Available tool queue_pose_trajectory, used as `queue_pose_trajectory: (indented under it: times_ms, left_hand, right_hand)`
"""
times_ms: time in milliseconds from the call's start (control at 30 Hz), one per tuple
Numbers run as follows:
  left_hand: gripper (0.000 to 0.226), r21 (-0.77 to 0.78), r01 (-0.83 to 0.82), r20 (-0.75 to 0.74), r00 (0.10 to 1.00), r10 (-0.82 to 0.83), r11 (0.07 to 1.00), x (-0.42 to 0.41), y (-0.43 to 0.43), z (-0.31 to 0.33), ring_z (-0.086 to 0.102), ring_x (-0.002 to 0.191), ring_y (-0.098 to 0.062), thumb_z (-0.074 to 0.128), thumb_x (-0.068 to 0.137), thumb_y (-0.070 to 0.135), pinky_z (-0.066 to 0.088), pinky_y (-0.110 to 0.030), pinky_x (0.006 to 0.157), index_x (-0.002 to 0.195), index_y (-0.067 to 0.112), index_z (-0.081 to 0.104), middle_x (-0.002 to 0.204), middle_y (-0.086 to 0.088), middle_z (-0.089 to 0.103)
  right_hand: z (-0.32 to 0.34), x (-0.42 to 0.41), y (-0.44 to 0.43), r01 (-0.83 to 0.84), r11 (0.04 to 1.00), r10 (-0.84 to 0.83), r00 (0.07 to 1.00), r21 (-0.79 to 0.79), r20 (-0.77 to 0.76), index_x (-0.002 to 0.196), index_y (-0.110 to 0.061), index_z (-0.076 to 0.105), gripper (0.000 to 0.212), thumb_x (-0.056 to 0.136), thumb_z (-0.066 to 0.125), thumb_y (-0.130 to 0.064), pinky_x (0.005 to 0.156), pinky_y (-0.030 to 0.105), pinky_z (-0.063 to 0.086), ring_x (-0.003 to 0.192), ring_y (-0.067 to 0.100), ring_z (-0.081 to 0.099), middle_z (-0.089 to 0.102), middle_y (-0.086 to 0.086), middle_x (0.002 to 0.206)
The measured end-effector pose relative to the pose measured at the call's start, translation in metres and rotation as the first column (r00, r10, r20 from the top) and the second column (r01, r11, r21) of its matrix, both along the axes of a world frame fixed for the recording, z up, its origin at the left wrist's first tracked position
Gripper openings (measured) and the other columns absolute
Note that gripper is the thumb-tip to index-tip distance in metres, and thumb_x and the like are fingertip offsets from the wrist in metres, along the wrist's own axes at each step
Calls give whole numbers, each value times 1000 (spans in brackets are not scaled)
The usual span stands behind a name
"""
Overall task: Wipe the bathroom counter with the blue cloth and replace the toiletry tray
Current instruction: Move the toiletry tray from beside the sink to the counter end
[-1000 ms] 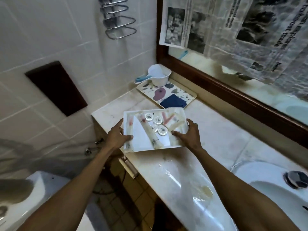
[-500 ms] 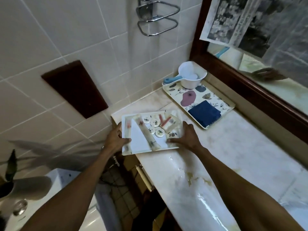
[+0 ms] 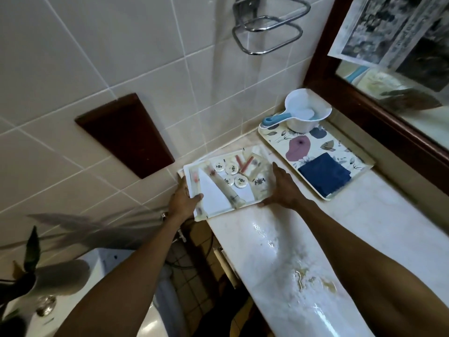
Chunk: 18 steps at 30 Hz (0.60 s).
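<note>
The white toiletry tray [image 3: 213, 203] holds round soaps, wrapped tubes and a white card. It rests at the left end of the marble counter [image 3: 364, 227], close to the tiled wall. My left hand [image 3: 182, 198] grips its left edge, thumb on top. My right hand [image 3: 283, 188] holds its right edge. The folded blue cloth [image 3: 324, 177] lies on the floral tray [image 3: 340, 147] just right of the toiletry tray, against the mirror frame.
A white scoop with a blue handle [image 3: 303, 115] sits at the far end of the floral tray. Wet yellowish patches [image 3: 313, 280] mark the counter near me. A chrome rack [image 3: 267, 27] hangs on the wall. A toilet [image 3: 73, 300] and plant leaves [image 3: 31, 251] are lower left.
Both hands have carried the toiletry tray left and back toward the tiled wall, and it now sits at the counter's left end. The view has swung left, so the sink is out of sight.
</note>
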<state>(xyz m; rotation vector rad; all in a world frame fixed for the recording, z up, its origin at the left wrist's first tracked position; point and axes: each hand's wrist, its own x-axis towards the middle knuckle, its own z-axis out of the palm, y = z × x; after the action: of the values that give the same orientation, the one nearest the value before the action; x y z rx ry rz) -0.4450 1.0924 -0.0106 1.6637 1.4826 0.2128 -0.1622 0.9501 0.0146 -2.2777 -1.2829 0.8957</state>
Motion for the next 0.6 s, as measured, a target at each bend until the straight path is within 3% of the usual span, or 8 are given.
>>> queue_pose_trajectory:
  times_ms: [100, 200, 300, 367, 433, 533, 600]
  left_hand:
    - [80, -34, -2, 6, 1000, 2, 999, 2, 4, 0, 57, 127, -32, 68, 92, 33, 48, -46, 106, 158, 27, 22, 144, -7, 56]
    - [78, -62, 35, -46, 998, -38, 997, 4, 11, -4, 64, 114, -37, 63, 94, 38, 54, -50, 96, 157, 30, 19, 132, -13, 64]
    - [74, -96, 51, -33, 998, -55, 994, 6, 17, -9, 71, 96, -38, 61, 93, 41, 60, -53, 82, 154, 35, 21, 112, -15, 72]
    - [72, -107, 31, -21, 999, -33, 994, 7, 19, -10, 72, 95, -36, 61, 94, 39, 61, -51, 79, 155, 33, 23, 110, -15, 72]
    - [73, -111, 5, -17, 1000, -7, 994, 10, 18, -9, 72, 95, -35, 62, 95, 37, 63, -46, 74, 156, 30, 22, 113, -15, 72]
    - [78, -157, -16, 6, 1000, 18, 987, 14, 16, -4, 73, 85, -29, 62, 96, 38, 60, -32, 53, 159, 29, 17, 118, -14, 69]
    - [76, -187, -34, 38, 998, 42, 982, 16, 17, -2, 72, 73, -23, 62, 96, 37, 53, -25, 44, 159, 30, 19, 122, -14, 66]
  right_hand:
    - [-3, 7, 9, 34, 998, -34, 999, 49, -2, 152, -7, 26, 134, 43, 100, -29, 104, 41, 40, 131, 37, 44, 44, 17, 146]
    - [-6, 13, 12, 70, 994, -72, 997, 79, 30, 138, -9, 43, 109, 45, 98, -27, 92, 39, 46, 119, 34, 53, 54, 13, 130]
    - [-11, 15, 14, 124, 984, -127, 992, 125, 23, 144, -7, 40, 106, 54, 94, -19, 102, 41, 41, 130, 33, 47, 50, 14, 141]
    - [-15, 18, 14, 164, 977, -165, 986, 140, -6, 150, -9, 34, 111, 57, 93, -17, 111, 43, 37, 138, 29, 41, 44, 12, 151]
    - [-16, 22, 13, 183, 970, -182, 983, 160, -20, 151, -12, 35, 109, 57, 92, -15, 111, 42, 38, 139, 26, 42, 45, 8, 152]
    - [-12, 23, 14, 242, 953, -242, 970, 183, -24, 133, -15, 55, 82, 59, 88, -13, 85, 33, 47, 112, 22, 59, 63, 4, 128]
    - [-8, 24, 19, 249, 949, -261, 964, 192, 42, 123, -17, 59, 70, 58, 86, -20, 78, 35, 50, 103, 26, 62, 66, 6, 119]
